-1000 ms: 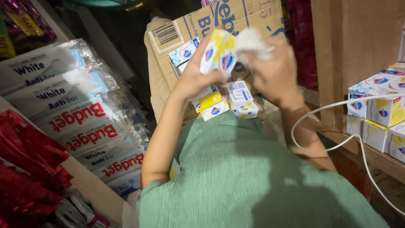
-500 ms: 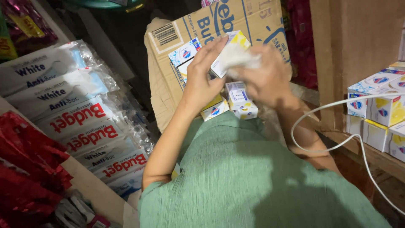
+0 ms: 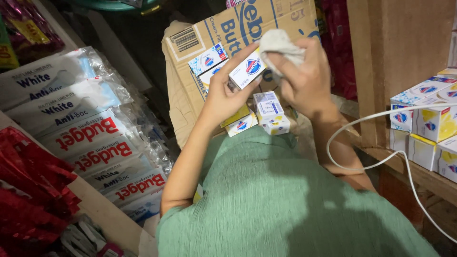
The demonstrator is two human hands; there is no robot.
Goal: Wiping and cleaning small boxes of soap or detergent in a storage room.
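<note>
My left hand (image 3: 227, 93) holds a small white soap box (image 3: 246, 72) up in front of an open cardboard carton (image 3: 190, 90). My right hand (image 3: 304, 80) grips a crumpled grey-white cloth (image 3: 281, 44) and presses it against the top of that box. Below my hands, several more small white, blue and yellow soap boxes (image 3: 267, 110) lie in the carton. Two further boxes (image 3: 207, 60) lean against the carton's flap behind my left hand.
Clear packs of white detergent bars (image 3: 81, 119) are stacked on a shelf at left, red packets (image 3: 28, 190) below them. A wooden shelf (image 3: 419, 171) at right carries stacked soap boxes (image 3: 428, 123). A white cable (image 3: 376, 162) loops across it.
Both hands have shifted slightly right and up. The box has turned in my left hand, and the cloth has moved from its side to its top.
</note>
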